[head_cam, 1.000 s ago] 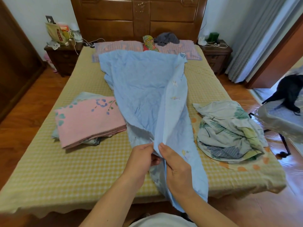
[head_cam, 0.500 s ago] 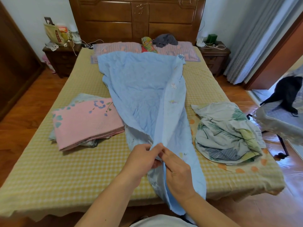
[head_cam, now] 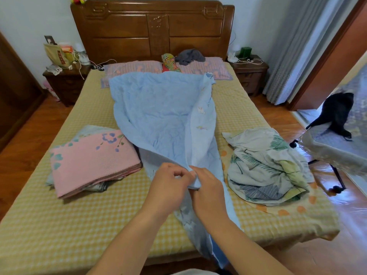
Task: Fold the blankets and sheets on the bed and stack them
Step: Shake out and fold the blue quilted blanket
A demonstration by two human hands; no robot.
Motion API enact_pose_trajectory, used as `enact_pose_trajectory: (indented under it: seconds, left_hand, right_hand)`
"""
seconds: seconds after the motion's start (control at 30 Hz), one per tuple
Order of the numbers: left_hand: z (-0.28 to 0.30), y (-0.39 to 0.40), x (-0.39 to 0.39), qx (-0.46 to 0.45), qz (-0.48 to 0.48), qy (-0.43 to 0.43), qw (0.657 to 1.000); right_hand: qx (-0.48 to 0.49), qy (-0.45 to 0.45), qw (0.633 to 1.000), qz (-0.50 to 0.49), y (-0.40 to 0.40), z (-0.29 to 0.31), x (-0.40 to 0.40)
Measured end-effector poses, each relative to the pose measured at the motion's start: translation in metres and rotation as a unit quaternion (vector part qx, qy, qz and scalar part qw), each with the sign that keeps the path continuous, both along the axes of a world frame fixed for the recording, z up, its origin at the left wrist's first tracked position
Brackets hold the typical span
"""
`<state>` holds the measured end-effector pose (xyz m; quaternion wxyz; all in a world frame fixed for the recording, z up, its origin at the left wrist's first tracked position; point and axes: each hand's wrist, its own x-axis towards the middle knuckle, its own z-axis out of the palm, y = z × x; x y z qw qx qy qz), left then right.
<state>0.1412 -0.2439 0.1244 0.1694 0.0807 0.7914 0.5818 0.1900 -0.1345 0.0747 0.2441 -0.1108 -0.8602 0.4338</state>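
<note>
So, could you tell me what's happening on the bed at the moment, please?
A person is folding a light blue blanket spread lengthwise down the bed. The left hand and right hand pinch its near edges together. On the person's left, a folded pink blanket tops a small stack of folded items. On the right, a crumpled leaf-print sheet is not yet folded.

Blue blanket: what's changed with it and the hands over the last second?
Little. Both hands stay at the near edge of the blue blanket: the left hand and right hand have drawn closer, reworking their pinch on the same corner fold. No grip was released. The blanket still lies lengthwise up the bed. The folded pink blanket and the crumpled leaf-print sheet have not moved.
</note>
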Motion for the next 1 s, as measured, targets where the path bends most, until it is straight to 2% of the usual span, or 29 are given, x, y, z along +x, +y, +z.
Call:
enact_pose_trajectory:
  seconds: [0.13,0.2,0.27,0.3,0.43,0.53,0.7,0.77,0.9,1.0]
  left_hand:
    - [0.000,0.012,-0.017,0.066,0.015,0.056,0.996]
    - [-0.008,0.015,-0.033,0.002,-0.023,0.172,0.985]
    - [-0.008,0.023,-0.057,-0.070,-0.110,0.281,0.951]
    - [-0.006,0.031,-0.070,-0.084,-0.157,0.302,0.936]
    - [0.023,0.073,-0.116,-0.113,-0.316,0.311,0.889]
    - [0.042,0.110,-0.151,-0.145,-0.427,0.339,0.825]
    - [0.080,0.179,-0.209,-0.181,-0.495,0.416,0.741]
    - [0.091,0.201,-0.222,-0.214,-0.512,0.390,0.734]
    - [0.094,0.221,-0.238,-0.262,-0.503,0.356,0.743]
    - [0.099,0.228,-0.255,-0.245,-0.495,0.323,0.769]
  right_hand:
    - [0.018,0.018,0.999,0.027,0.055,0.010,-0.006]
    - [0.025,0.016,0.999,0.038,0.084,0.021,-0.005]
    - [0.024,0.026,0.997,0.065,0.106,0.039,-0.005]
    - [0.018,0.032,0.996,0.077,0.114,0.051,-0.006]
    - [0.023,0.043,0.993,0.106,0.146,0.102,-0.009]
    - [0.066,0.044,0.991,0.106,0.169,0.136,-0.012]
    - [0.137,0.047,0.988,0.050,0.195,0.187,-0.013]
    - [0.138,0.061,0.988,0.013,0.201,0.206,-0.007]
    - [0.125,0.138,0.975,-0.119,0.203,0.248,-0.004]
    - [0.136,0.184,0.953,-0.198,0.213,0.272,-0.009]
